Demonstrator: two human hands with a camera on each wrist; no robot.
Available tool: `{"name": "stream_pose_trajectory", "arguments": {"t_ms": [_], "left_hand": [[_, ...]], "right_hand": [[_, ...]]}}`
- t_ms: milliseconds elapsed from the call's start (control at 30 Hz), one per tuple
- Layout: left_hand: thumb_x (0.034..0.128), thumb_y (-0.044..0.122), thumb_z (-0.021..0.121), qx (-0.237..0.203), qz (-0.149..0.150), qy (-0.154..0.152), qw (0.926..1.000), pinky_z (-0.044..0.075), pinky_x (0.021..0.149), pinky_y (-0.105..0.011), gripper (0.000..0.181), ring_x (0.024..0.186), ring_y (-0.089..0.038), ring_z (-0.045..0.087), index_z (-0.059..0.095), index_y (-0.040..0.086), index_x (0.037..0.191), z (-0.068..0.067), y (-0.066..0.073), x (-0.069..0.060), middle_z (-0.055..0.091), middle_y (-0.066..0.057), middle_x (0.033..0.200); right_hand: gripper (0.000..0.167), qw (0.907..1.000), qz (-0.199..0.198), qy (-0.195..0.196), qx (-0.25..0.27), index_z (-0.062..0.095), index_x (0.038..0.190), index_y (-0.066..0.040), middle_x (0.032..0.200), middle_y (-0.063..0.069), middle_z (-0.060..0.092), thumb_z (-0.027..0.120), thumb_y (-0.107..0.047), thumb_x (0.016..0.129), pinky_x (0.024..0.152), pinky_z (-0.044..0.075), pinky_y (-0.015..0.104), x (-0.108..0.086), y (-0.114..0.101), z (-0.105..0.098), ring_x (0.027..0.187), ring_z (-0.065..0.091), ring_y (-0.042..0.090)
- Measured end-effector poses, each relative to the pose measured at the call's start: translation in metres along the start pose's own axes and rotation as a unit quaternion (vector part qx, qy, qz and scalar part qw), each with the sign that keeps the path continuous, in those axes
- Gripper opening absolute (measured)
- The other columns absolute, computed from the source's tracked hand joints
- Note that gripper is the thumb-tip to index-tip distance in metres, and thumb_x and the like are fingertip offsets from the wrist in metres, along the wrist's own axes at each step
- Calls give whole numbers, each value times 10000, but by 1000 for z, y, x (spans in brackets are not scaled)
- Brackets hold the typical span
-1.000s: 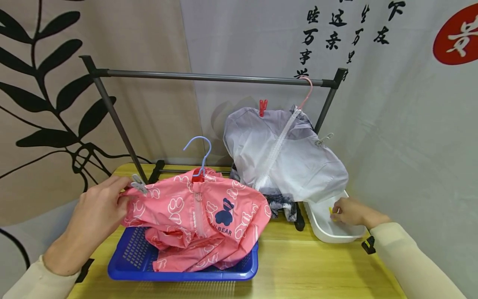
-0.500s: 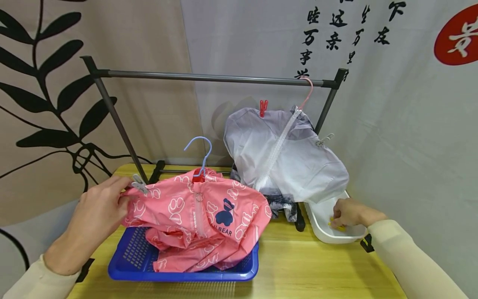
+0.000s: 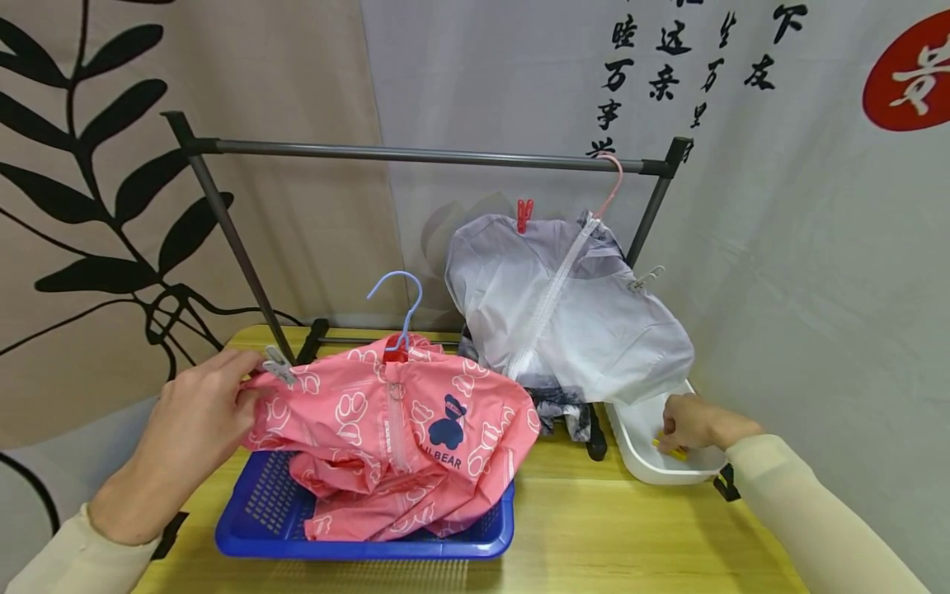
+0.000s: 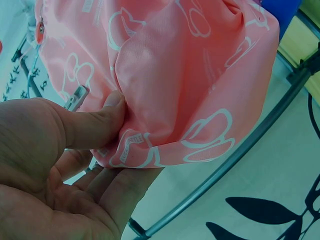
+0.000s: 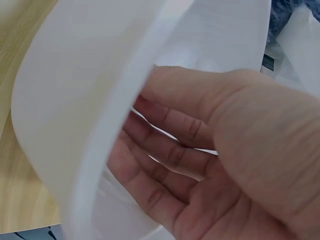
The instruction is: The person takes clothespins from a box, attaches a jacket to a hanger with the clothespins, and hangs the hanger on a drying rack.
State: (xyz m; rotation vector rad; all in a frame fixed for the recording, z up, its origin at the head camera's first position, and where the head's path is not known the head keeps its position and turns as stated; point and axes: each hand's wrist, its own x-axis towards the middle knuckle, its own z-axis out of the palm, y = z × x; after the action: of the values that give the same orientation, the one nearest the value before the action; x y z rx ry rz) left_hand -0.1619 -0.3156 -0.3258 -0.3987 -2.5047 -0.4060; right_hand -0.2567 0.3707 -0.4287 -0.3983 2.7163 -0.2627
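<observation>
My left hand [image 3: 200, 421] pinches the sleeve end of a pink bear-print jacket [image 3: 371, 412] between thumb and fingers. Beside those fingers a grey clothespin [image 3: 278, 365] is clipped on the sleeve, also visible in the left wrist view. A blue hanger [image 3: 406, 309] sticks up from the jacket's collar. The jacket lies partly over a blue basket [image 3: 364, 548]. At the right, my right hand [image 3: 698, 425] reaches into a white tray [image 3: 646, 470], fingers bent down at a small yellow piece [image 3: 674, 453]. In the right wrist view the tray's rim hides the fingertips, so a grip is unclear.
A grey-white jacket [image 3: 564, 305] hangs by a pink hanger [image 3: 612, 186] from the rack's bar [image 3: 408, 154]. It carries a red clothespin [image 3: 524, 216] and a pale clothespin [image 3: 647, 278], and overhangs the tray. All stand on a wooden table [image 3: 594, 528].
My right hand has shifted slightly within the tray, and the yellow piece shows lower under its fingers. The left hand and the pink jacket stay put.
</observation>
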Motion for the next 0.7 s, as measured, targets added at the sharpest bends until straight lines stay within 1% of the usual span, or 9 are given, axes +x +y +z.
{"name": "stream_pose_trajectory", "arguments": {"t_ms": [100,300,400,500,533,633,667,700], "left_hand": [[818,-172,903,-11,21,16,10000,680,666,-676,354,763,-484,783,788,-73,1138,0,0,0,799,-305,1065],[818,-164,903,-9,66,40,10000,673,645,-671,347,737,-467,775,787,-57,1127,0,-1,1,799,-294,1061],[817,-166,893,-7,68,48,10000,669,629,-658,337,714,-441,764,785,-50,1114,0,-1,1,798,-286,1054],[817,-167,893,-18,66,63,10000,669,626,-653,330,707,-429,760,783,-48,1104,0,-1,0,796,-282,1046],[818,-167,893,-21,64,65,10000,670,627,-652,326,708,-428,760,782,-48,1101,0,-1,0,796,-282,1044],[819,-166,902,-23,62,76,9999,671,634,-656,327,719,-438,765,784,-54,1102,1,-1,0,797,-286,1044],[819,-166,901,-23,61,78,9999,671,635,-657,327,721,-440,766,784,-55,1104,0,-1,0,797,-288,1046],[819,-166,900,-25,63,79,9999,671,637,-658,327,725,-444,768,784,-57,1104,1,-1,0,798,-290,1048]], "right_hand": [[248,10000,9,0,-31,747,869,-98,785,-14,697,966,-194,938,761,529,318,0,0,-1,792,611,148],[220,10000,3,32,73,760,907,-96,801,-12,709,955,-189,949,770,545,335,-2,-1,-3,786,626,146],[223,9999,-22,68,137,753,968,-55,857,17,735,942,-174,959,773,566,346,-2,-1,-3,772,653,142],[264,9996,-118,117,241,749,1043,-5,907,47,779,934,-174,960,789,609,372,-2,1,-1,762,703,138],[283,9993,-164,151,294,750,1060,3,918,53,789,937,-181,953,795,621,381,-1,3,0,769,715,140],[308,9974,-499,295,417,769,1068,-9,905,42,802,945,-225,939,793,636,393,-2,10,3,790,724,141],[293,9957,-714,401,423,774,1056,-21,888,36,796,936,-239,947,763,624,391,-1,16,6,785,713,133],[281,9945,-834,471,423,780,1046,-28,884,36,792,930,-245,948,752,621,394,-1,18,7,790,708,137]]}}
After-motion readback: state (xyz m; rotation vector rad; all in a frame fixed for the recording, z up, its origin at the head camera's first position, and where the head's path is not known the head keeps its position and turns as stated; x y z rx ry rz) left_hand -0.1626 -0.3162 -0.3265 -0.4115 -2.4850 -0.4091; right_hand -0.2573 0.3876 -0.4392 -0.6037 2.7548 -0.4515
